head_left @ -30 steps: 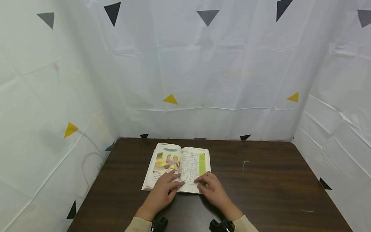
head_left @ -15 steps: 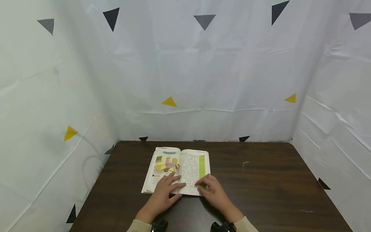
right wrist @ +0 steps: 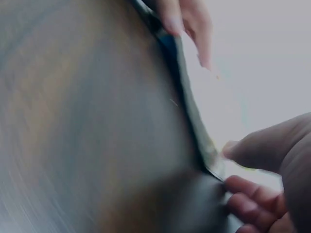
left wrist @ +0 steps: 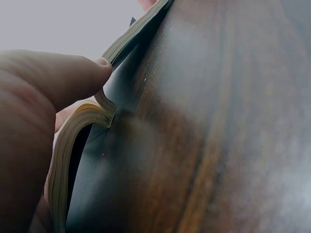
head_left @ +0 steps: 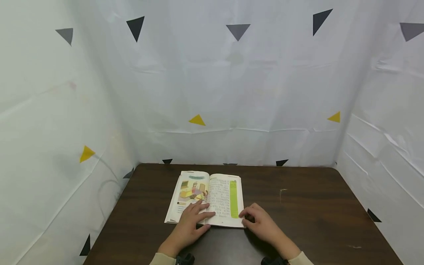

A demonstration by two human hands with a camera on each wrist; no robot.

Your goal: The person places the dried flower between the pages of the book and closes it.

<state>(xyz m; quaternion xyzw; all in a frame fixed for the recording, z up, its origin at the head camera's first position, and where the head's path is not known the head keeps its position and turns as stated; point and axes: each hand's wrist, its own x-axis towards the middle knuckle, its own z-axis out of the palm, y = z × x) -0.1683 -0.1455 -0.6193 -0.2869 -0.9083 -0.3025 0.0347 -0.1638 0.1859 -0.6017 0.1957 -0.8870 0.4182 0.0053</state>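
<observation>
An open book (head_left: pixel 220 200) with a coloured picture on its left page and rows of print beside a green strip on its right page lies on the dark wooden table. My left hand (head_left: pixel 189 225) rests across the left page and the fold, fingers spread. In the left wrist view its thumb (left wrist: pixel 92 73) lies against the book's near edge by the spine. At the lower right corner sits my right hand (head_left: pixel 263 224), fingers bent. Its thumb (right wrist: pixel 243 148) and fingertips (right wrist: pixel 240 187) are at the page corner in the right wrist view; whether they pinch paper is unclear.
The brown tabletop (head_left: pixel 308 206) extends to the right of the book. A white sheet wall (head_left: pixel 251 81) with black, grey and yellow triangles stands behind the table and along both sides. Dark wrist cameras (head_left: pixel 185 259) sit on both wrists.
My right hand has moved from the right page out to its lower right corner, uncovering the green strip. My left hand keeps its place on the book, its thumb spread wider. The head view has shifted slightly.
</observation>
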